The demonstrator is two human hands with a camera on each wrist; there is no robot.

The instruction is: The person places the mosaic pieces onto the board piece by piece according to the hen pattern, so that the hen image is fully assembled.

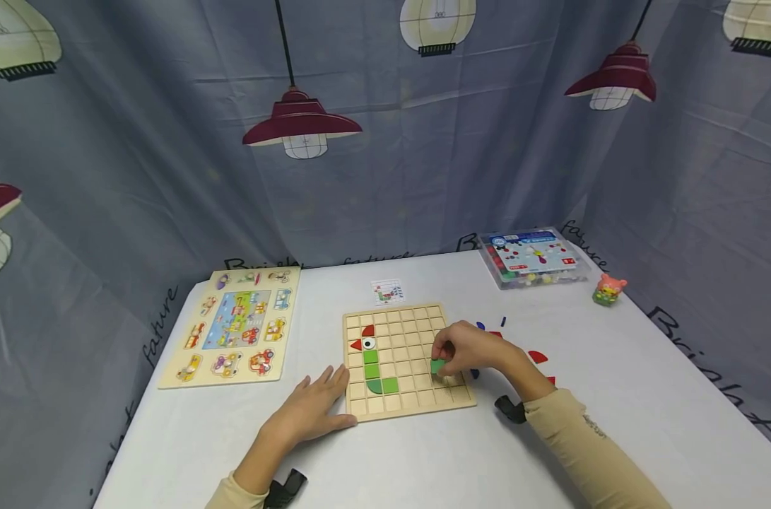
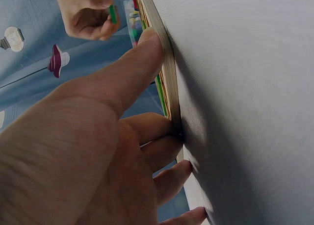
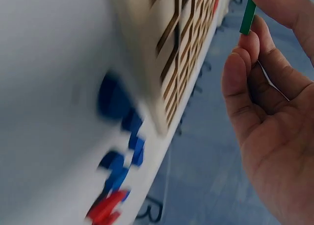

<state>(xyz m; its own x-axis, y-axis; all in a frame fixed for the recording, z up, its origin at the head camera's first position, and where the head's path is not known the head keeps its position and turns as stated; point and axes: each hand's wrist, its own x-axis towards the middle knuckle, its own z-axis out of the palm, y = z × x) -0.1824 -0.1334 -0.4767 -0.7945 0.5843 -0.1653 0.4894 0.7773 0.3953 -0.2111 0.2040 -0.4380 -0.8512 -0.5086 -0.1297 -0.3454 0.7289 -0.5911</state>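
A wooden grid board [image 1: 417, 403] lies on the table, with green squares [image 1: 371, 364], a green rounded piece [image 1: 374, 386], a round eye piece [image 1: 369, 343] and red pieces [image 1: 368, 330] set in its left columns. My right hand [image 1: 471, 348] pinches a green square tile [image 3: 248, 15] between thumb and fingertips, raised over the board's right part. At the board's left edge rests my left hand [image 1: 312, 408], its fingers spread and its thumb at the near corner. In the left wrist view that thumb [image 2: 142, 53] touches the board's side.
Blue pieces [image 3: 131, 122] and red pieces [image 1: 538, 357] lie scattered right of the board. A picture card [image 1: 388, 292] sits behind it. Further off are a clear plastic box [image 1: 534, 258] and a small pink-and-green figurine [image 1: 608, 290]. A picture puzzle board [image 1: 232, 332] lies at left.
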